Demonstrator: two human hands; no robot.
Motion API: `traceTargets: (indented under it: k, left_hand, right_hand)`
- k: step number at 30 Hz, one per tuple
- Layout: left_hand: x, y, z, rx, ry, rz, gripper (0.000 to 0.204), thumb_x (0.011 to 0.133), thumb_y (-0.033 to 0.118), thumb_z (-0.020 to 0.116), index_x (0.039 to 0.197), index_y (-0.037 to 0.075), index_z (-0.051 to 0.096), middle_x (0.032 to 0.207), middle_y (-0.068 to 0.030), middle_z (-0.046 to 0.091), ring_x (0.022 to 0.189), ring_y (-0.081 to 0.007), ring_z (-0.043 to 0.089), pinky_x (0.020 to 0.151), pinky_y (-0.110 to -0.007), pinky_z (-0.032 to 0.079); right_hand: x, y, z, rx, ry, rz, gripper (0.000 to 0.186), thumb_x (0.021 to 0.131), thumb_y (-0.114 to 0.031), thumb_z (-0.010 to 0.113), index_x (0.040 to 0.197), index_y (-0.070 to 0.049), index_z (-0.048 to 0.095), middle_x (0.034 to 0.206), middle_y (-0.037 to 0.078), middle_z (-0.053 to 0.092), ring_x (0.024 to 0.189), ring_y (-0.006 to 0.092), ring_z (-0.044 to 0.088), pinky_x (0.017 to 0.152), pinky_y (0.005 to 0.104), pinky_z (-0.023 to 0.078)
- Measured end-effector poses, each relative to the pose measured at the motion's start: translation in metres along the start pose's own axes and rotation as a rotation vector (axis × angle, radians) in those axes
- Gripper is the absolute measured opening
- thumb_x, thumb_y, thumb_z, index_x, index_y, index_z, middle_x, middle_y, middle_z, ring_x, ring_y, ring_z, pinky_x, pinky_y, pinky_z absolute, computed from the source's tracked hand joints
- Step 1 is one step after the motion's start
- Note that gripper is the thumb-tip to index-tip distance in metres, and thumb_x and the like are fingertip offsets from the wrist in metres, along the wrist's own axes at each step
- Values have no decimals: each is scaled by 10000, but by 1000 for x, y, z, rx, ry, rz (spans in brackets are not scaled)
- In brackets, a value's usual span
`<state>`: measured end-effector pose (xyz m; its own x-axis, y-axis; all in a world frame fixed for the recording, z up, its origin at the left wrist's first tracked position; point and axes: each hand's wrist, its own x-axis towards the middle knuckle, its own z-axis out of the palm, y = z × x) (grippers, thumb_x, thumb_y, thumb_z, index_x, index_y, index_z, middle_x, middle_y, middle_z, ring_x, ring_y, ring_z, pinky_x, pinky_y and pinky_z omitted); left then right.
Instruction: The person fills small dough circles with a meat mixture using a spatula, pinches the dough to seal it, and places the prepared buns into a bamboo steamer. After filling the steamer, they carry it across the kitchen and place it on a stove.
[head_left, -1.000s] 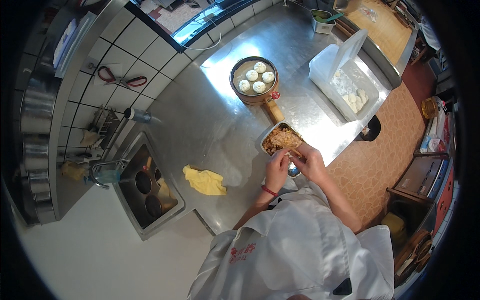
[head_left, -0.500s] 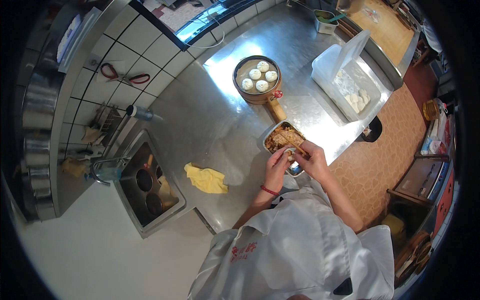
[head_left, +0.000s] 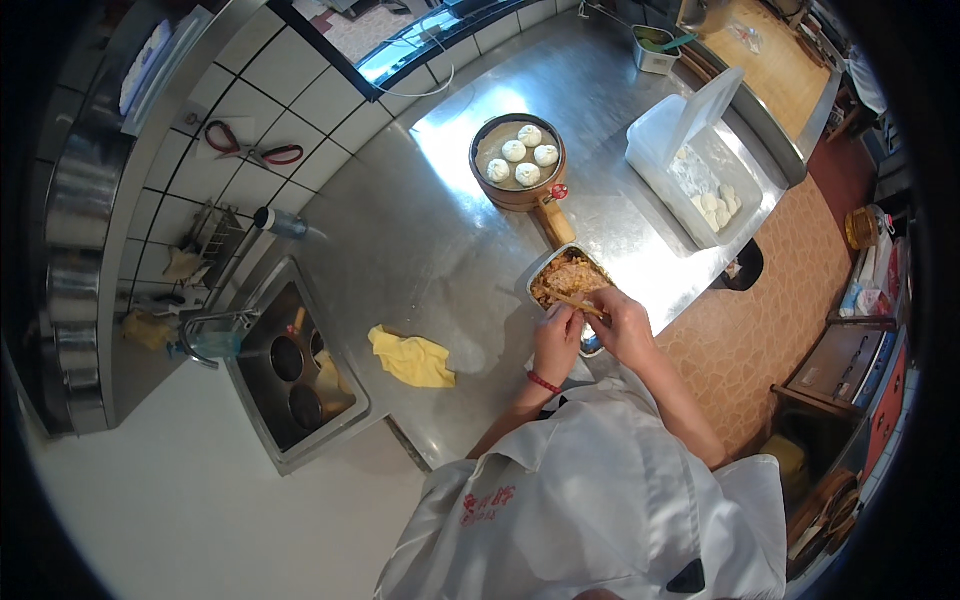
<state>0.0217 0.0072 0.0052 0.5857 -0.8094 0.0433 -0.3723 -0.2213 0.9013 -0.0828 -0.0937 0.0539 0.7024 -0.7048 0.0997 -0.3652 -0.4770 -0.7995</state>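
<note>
Both my hands are close together over the near end of a metal tray (head_left: 533, 294) of orange-brown minced filling (head_left: 568, 272). My left hand (head_left: 556, 345), with a red bracelet at its wrist, is closed on a small dough wrapper, now mostly hidden by the fingers. My right hand (head_left: 626, 328) grips a thin wooden filling stick (head_left: 573, 300), which slants across above the filling. Beyond the tray stands a round wooden-handled steamer (head_left: 518, 200) with several pleated buns (head_left: 514, 151) spaced apart inside.
On the right, an open-lidded plastic box (head_left: 655, 150) holds several pale dough pieces (head_left: 716, 208). A yellow cloth (head_left: 411, 357) lies on the steel counter (head_left: 400, 260). Left is a sink (head_left: 262, 370) with pans. A metal container (head_left: 655, 58) with a green-handled tool stands at the back.
The wooden stick has swung flatter, its tip now pointing left. My fingers have drawn together and cover the dough wrapper, which showed between them earlier.
</note>
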Motion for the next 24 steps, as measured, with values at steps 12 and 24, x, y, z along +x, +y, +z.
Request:
traceTargets:
  k: [12,24]
  left_hand:
    - [1,1,-1,137,-101,61,403,909,81,533,1307,25,501,1101,-238,623,1003,-388,602,842,-416,502]
    - [-1,-6,12,-1070,-72,-497,602,1011,567,235,1139,72,554,966,-43,613,799,-104,555,611,-220,436]
  right_hand:
    - [4,-6,-3,-5,-55,-103,205,719,-55,694,919,-68,655,780,156,621,702,364,605,593,421,484]
    - [-1,-7,13,532,7,317,113,832,-23,656,769,34,582,642,17,521,599,29,483,504,228,390]
